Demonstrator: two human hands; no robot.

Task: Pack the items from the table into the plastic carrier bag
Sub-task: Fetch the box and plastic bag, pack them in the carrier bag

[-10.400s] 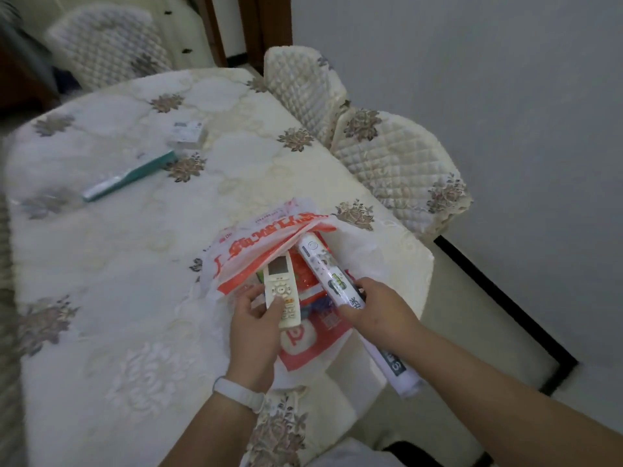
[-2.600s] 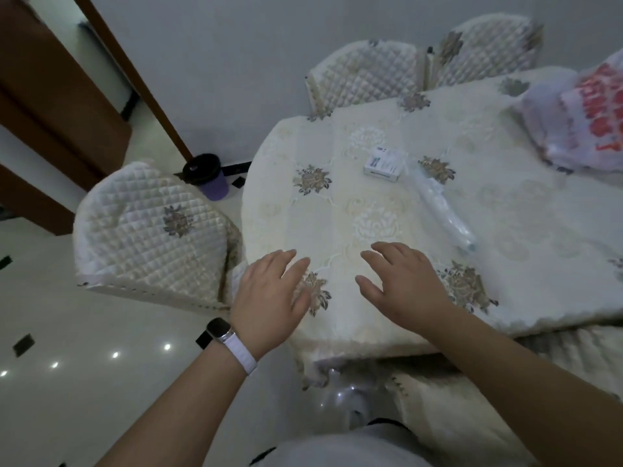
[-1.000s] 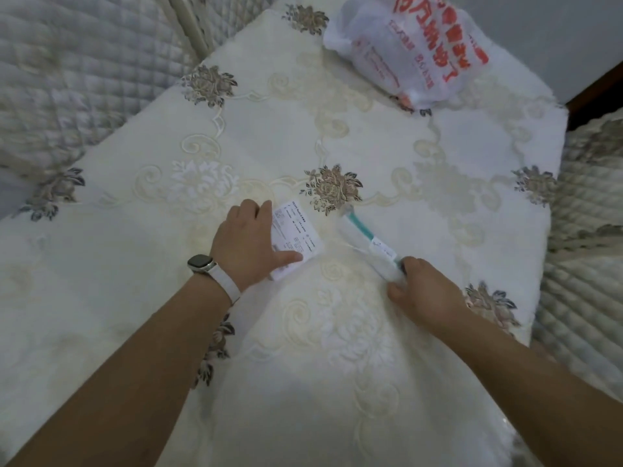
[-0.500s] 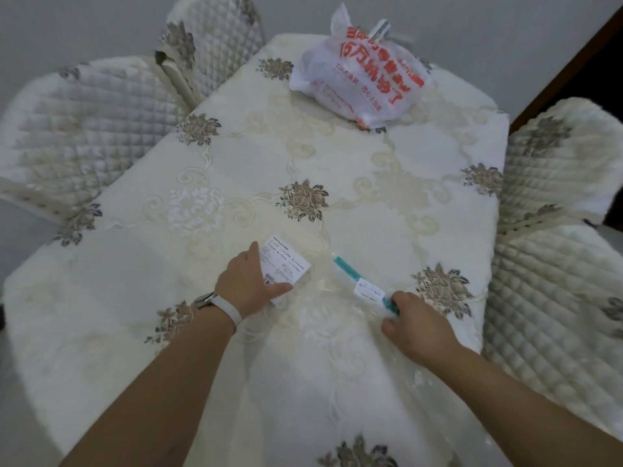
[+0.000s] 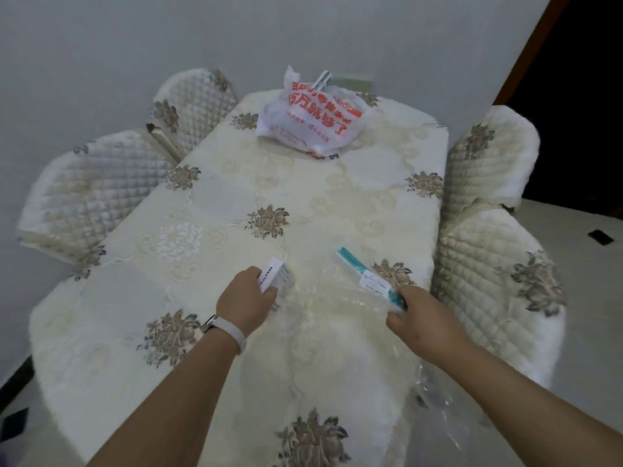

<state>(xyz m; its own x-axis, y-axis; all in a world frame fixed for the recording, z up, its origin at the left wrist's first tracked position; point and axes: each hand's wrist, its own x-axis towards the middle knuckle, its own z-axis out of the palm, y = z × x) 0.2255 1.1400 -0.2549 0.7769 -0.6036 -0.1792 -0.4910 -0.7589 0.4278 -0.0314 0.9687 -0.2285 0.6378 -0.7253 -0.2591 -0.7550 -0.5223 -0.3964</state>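
While in left hand (image 5: 247, 303), small rectangular card box (image 5: 274, 276).

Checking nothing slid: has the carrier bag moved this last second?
No. The carrier bag lies at the far end of the table, beside the same flower motif.

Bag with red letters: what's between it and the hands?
Only bare flowered tablecloth, from bag to left hand and right hand, in the head view.
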